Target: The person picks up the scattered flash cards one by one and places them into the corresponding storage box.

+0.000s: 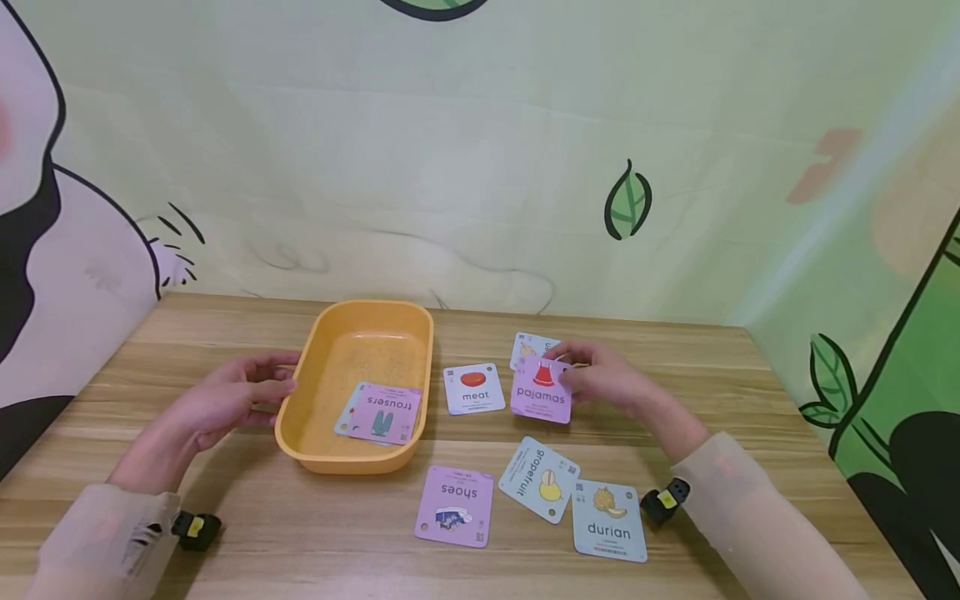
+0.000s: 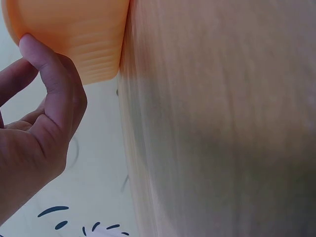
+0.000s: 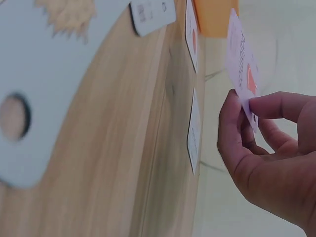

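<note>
My left hand [image 1: 238, 393] is at the left side of a yellow-orange plastic basket [image 1: 429, 350]. Its fingertips touch the outside near the rim, as the left wrist view also shows. Inside lie a purple trousers card [image 1: 401, 404] and a blue card [image 1: 349, 419] partly under it. Between thumb and fingers, my right hand [image 1: 600, 375] pinches a purple pajamas card [image 1: 542, 407] by its edge. In the right wrist view this pajamas card [image 3: 238, 59] is tilted up above the table. Behind it in the head view, a blue card [image 1: 528, 343] is partly covered.
A meat card [image 1: 475, 395] lies right of the basket. Nearer the front are a purple shoes card [image 1: 457, 487], a grapefruit card [image 1: 528, 471] and a durian card [image 1: 609, 546], whose corners meet. A printed cloth backdrop [image 1: 495, 167] rises behind the wooden table [image 1: 315, 533].
</note>
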Motion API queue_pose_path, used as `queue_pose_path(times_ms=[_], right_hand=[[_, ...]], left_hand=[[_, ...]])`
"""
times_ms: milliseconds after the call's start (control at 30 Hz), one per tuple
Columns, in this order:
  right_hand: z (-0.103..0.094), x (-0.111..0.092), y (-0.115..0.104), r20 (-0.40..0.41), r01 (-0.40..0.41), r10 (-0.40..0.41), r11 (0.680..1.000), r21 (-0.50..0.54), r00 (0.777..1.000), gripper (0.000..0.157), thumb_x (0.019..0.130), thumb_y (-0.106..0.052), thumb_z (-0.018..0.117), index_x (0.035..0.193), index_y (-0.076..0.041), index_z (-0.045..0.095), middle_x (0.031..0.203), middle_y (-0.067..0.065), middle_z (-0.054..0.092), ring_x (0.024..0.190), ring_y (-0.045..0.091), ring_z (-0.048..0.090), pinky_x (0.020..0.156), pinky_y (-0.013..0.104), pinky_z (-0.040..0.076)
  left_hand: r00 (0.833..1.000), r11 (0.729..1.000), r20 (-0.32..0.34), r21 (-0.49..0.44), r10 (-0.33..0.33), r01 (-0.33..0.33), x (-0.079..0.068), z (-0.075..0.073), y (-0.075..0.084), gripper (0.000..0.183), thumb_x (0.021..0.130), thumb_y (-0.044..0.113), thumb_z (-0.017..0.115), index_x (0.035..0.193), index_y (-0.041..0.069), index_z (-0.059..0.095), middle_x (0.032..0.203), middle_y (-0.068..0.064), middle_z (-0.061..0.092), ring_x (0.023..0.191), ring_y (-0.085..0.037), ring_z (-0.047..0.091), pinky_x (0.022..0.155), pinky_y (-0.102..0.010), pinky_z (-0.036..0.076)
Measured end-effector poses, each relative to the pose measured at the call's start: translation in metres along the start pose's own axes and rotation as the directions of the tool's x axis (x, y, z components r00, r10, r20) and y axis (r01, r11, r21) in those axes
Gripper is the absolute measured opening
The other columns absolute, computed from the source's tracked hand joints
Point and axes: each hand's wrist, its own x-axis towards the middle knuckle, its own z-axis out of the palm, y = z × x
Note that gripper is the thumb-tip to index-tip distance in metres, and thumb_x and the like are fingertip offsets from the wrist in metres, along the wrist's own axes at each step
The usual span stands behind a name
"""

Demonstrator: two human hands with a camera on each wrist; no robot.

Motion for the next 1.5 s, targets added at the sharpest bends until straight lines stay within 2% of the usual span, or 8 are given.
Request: queue_pose_path(times_ms=[233, 433, 633, 967, 1367, 1500], right_hand=[[0.009, 0.003, -0.009, 0.009, 0.012, -0.014, 0.994, 0.111, 1.000, 0.040, 0.096, 0.000, 0.062, 0.135, 0.005, 0.058, 0.128, 0.023, 0.056, 0.102, 0.033, 0.062, 0.083, 0.044, 0.060], [0.022, 0.006, -0.019, 0.027, 0.035, -0.041, 0.983, 0.182, 0.999, 0.042, 0.095, 0.001, 0.064, 0.136, 0.005, 0.058, 0.128, 0.022, 0.056, 0.103, 0.033, 0.062, 0.083, 0.042, 0.061], [0.037, 0.011, -0.027, 0.050, 0.068, -0.080, 0.975, 0.211, 0.996, 0.041, 0.095, 0.004, 0.063, 0.135, 0.005, 0.059, 0.124, 0.022, 0.057, 0.101, 0.033, 0.063, 0.079, 0.039, 0.061], [0.058, 0.026, -0.040, 0.096, 0.081, -0.105, 0.970, 0.227, 0.990, 0.040, 0.096, 0.001, 0.064, 0.136, 0.005, 0.060, 0.125, 0.021, 0.058, 0.103, 0.032, 0.063, 0.086, 0.044, 0.059], [0.079, 0.036, -0.059, 0.032, 0.065, -0.075, 0.967, 0.245, 0.997, 0.036, 0.097, 0.000, 0.066, 0.134, 0.000, 0.062, 0.122, 0.018, 0.061, 0.103, 0.031, 0.066, 0.084, 0.039, 0.060], [0.086, 0.040, -0.064, 0.026, 0.061, -0.071, 0.962, 0.267, 0.997, 0.035, 0.098, 0.001, 0.065, 0.133, 0.001, 0.062, 0.122, 0.018, 0.061, 0.103, 0.030, 0.066, 0.088, 0.043, 0.059]], left_hand=[[1.000, 1.000, -0.001, -0.002, 0.002, -0.002, 0.000, 0.001, 0.000, 0.063, 0.107, 0.013, 0.056, 0.156, -0.010, 0.025, 0.137, -0.029, 0.045, 0.100, -0.022, 0.067, 0.083, -0.040, 0.060], [1.000, 1.000, -0.002, -0.002, 0.001, -0.001, 0.000, 0.000, 0.000, 0.063, 0.107, 0.013, 0.056, 0.156, -0.010, 0.024, 0.137, -0.029, 0.045, 0.099, -0.022, 0.067, 0.083, -0.041, 0.060], [1.000, 1.000, 0.000, -0.015, 0.006, -0.006, 0.000, 0.000, 0.000, 0.063, 0.106, 0.012, 0.055, 0.156, -0.010, 0.024, 0.137, -0.029, 0.045, 0.098, -0.021, 0.067, 0.082, -0.040, 0.060], [1.000, 1.000, 0.000, -0.014, 0.000, 0.000, 0.000, 0.000, -0.001, 0.063, 0.107, 0.012, 0.056, 0.156, -0.010, 0.024, 0.136, -0.029, 0.045, 0.099, -0.022, 0.067, 0.083, -0.041, 0.060], [1.000, 1.000, -0.002, -0.005, -0.008, 0.008, 0.001, -0.001, 0.000, 0.064, 0.107, 0.015, 0.057, 0.157, -0.009, 0.024, 0.141, -0.029, 0.043, 0.101, -0.024, 0.066, 0.085, -0.040, 0.060], [1.000, 1.000, 0.001, -0.006, -0.017, 0.017, 0.001, -0.001, 0.000, 0.065, 0.107, 0.016, 0.057, 0.157, -0.008, 0.024, 0.141, -0.028, 0.043, 0.102, -0.024, 0.066, 0.085, -0.041, 0.060]])
